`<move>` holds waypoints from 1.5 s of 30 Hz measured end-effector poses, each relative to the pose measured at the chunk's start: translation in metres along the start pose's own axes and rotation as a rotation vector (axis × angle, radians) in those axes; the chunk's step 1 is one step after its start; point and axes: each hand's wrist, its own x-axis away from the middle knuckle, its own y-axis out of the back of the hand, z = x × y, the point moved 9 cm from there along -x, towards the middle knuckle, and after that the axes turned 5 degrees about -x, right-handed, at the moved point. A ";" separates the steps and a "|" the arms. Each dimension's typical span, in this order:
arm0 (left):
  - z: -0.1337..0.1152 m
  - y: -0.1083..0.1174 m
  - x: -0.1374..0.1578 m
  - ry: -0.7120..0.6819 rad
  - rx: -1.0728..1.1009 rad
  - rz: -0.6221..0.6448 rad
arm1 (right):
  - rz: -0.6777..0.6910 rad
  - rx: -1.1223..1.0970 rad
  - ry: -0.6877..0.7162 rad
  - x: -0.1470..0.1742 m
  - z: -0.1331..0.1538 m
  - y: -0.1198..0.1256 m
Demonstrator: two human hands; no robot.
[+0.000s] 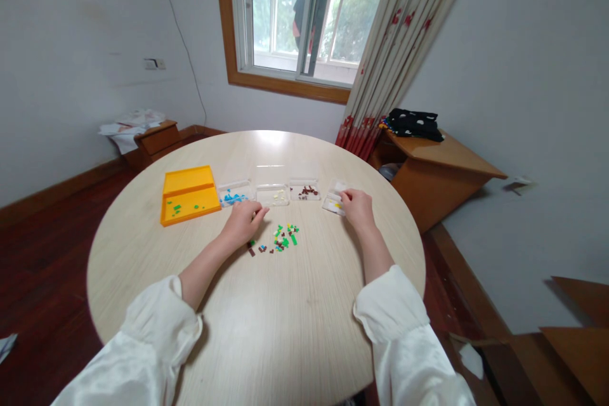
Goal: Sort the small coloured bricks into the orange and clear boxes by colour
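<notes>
My left hand (242,223) hovers or rests near the table's middle, its fingers curled together; what they hold, if anything, is too small to make out. Beside it lies a loose pile of tiny building bricks (284,241), mostly green with brown, white, yellow and blue ones. At the small clear box (328,204) on the right, my right hand (359,208) has its fingertips pinched over the edge, partly covering the box and its yellow bricks (337,205). Whether a brick sits in that pinch is hidden.
Along the back stand an orange case (190,216) with green bricks, a clear box of blue bricks (234,197), a clear box of pale bricks (280,195) and one of brown bricks (307,192). The round table (285,330) has a wooden cabinet (438,168) to its right.
</notes>
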 end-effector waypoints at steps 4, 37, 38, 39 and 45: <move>0.001 0.002 0.000 0.002 0.031 -0.028 | 0.017 -0.003 -0.009 0.001 -0.001 -0.004; -0.017 0.001 0.002 -0.066 0.168 0.003 | 0.316 -0.548 0.609 0.076 0.146 -0.054; -0.019 0.000 0.002 -0.069 0.178 0.019 | 0.315 -0.544 0.608 0.077 0.147 -0.054; -0.020 -0.001 0.003 -0.070 0.185 0.030 | 0.314 -0.540 0.608 0.077 0.148 -0.054; -0.023 -0.003 0.003 -0.072 0.212 0.054 | 0.298 -0.529 0.604 0.077 0.147 -0.053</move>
